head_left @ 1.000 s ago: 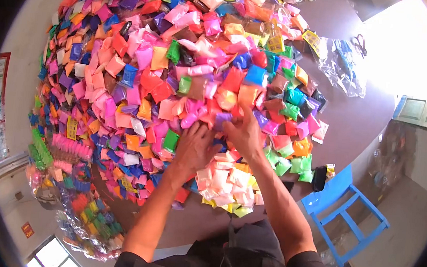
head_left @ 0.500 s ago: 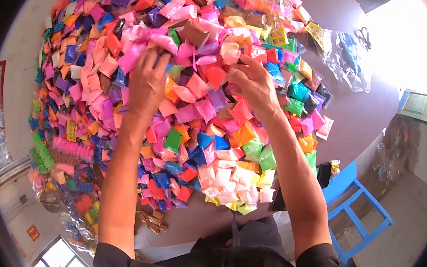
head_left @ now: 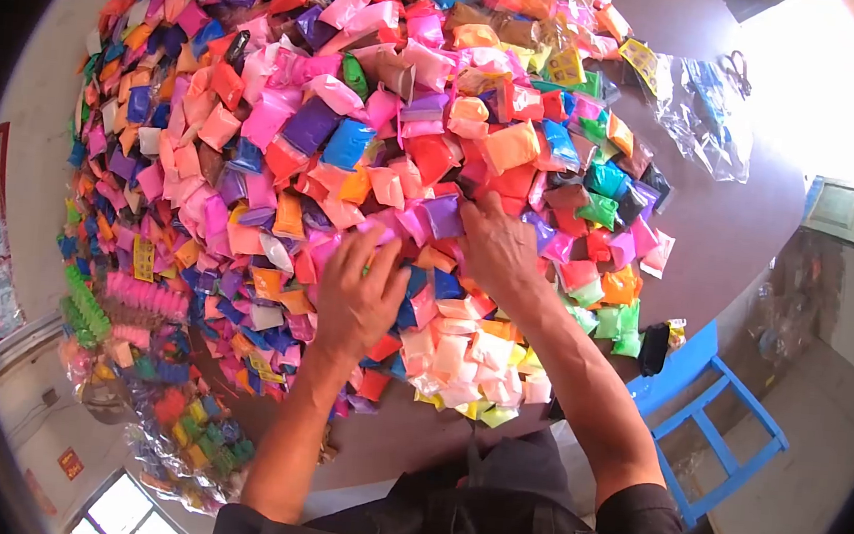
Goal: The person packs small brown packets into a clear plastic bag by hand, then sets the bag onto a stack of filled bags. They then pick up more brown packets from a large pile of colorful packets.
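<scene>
A broad heap of small coloured packets (head_left: pixel 308 125) covers the table. My left hand (head_left: pixel 358 287) rests over the lower middle of the heap, fingers bent and apart, close to pink packets; nothing shows held in it. My right hand (head_left: pixel 497 244) is to its right, fingers curled down among the packets beside a purple packet (head_left: pixel 442 216) and below a red packet (head_left: pixel 511 185). Its fingertips are partly hidden, so any grip is unclear. A blue packet (head_left: pixel 347 144) lies above my left hand.
Clear plastic bags (head_left: pixel 704 118) and scissors (head_left: pixel 736 73) lie at the table's upper right. A blue stool (head_left: pixel 724 441) stands right of the table (head_left: pixel 741 232). More wrapped bundles (head_left: pixel 203 430) sit at the lower left.
Both hands have come down toward my body, the left also to the right. Packets in the middle have shifted, with blue, purple and orange ones now exposed.
</scene>
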Tool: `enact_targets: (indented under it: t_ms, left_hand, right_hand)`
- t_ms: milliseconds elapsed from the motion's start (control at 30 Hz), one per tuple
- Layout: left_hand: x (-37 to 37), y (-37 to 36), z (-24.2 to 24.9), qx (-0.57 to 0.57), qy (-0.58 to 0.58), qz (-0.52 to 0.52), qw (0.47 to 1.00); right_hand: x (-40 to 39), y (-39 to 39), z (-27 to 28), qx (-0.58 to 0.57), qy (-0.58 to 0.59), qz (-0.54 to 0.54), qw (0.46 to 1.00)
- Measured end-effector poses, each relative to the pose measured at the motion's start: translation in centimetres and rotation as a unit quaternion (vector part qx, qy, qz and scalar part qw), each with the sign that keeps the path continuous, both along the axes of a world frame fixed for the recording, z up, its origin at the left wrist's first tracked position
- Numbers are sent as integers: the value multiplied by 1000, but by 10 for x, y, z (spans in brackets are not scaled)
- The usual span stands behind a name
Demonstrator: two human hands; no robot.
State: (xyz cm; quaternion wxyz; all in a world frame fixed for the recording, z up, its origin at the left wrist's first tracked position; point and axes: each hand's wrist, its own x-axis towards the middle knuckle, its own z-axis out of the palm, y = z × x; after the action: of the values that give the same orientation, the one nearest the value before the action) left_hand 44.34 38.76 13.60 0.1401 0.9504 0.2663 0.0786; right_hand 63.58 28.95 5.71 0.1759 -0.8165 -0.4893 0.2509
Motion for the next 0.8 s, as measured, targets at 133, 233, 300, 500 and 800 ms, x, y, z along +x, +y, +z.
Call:
enact_targets:
  t_ms: [133,233,300,500,800]
  left_hand:
    - [-35,-29,-6,-69,8,42,997]
    - [-44,-44,-1,-103,1,87,991]
    - [-43,-49,-4,-136,-23,111,984]
    - [-14,-55,14,-414,-84,238,874]
    - [-16,-62,4,-585,-139,263,755]
  right_hand:
    - [3,-13,23,20,21,-22,999]
    - [6,-27,39,82,113,-50,989]
    - [2,-30,53,114,157,-95,976]
    - [-16,-44,44,102,536,-252,799]
    - [-51,-70,52,43,665,-278,692]
